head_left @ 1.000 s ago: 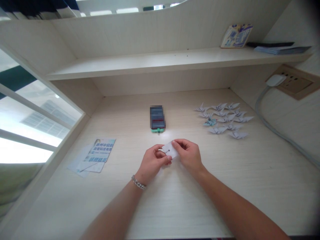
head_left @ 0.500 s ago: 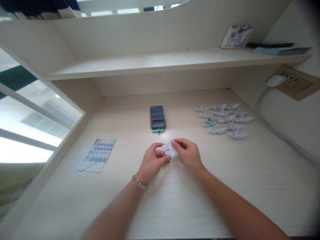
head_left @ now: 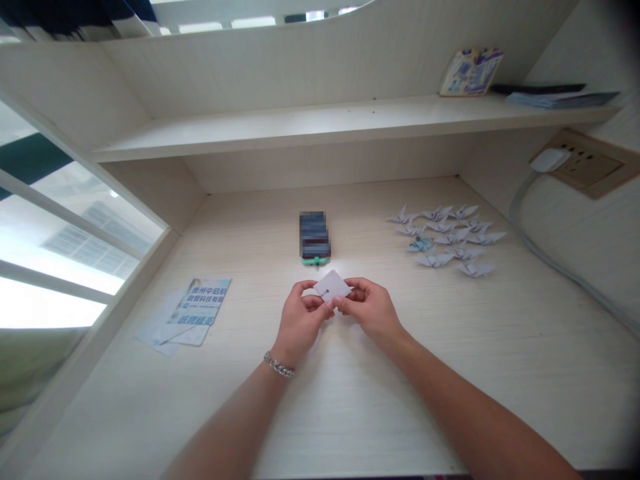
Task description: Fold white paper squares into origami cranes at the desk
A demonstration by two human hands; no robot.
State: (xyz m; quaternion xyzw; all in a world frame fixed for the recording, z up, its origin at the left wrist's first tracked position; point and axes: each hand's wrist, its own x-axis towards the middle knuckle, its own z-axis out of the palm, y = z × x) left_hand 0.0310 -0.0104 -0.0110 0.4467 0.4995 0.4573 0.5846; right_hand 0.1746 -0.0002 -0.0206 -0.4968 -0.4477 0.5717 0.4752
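Note:
A small folded square of white paper (head_left: 332,285), turned like a diamond and bearing a dark mark, is held above the desk. My left hand (head_left: 305,315) is closed on its left corner, with the thumb at the lower edge. On the other side, my right hand (head_left: 373,307) pinches the right and lower edges, its thumb close to the left thumb. Several folded paper cranes (head_left: 453,235), mostly white, stand in a group on the right of the desk. One crane (head_left: 419,244) among them is bluish.
Beyond my hands lies a phone (head_left: 315,235) with a green piece at its near end. Printed leaflets and paper sheets (head_left: 206,300) rest at left. A grey cable (head_left: 537,250) runs from the wall socket (head_left: 590,163) along the right side. A shelf (head_left: 300,130) spans the back.
The paper has turned so that its flat diamond face shows more fully. My right thumb has moved from its upper edge down to the lower corner, beside the left thumb.

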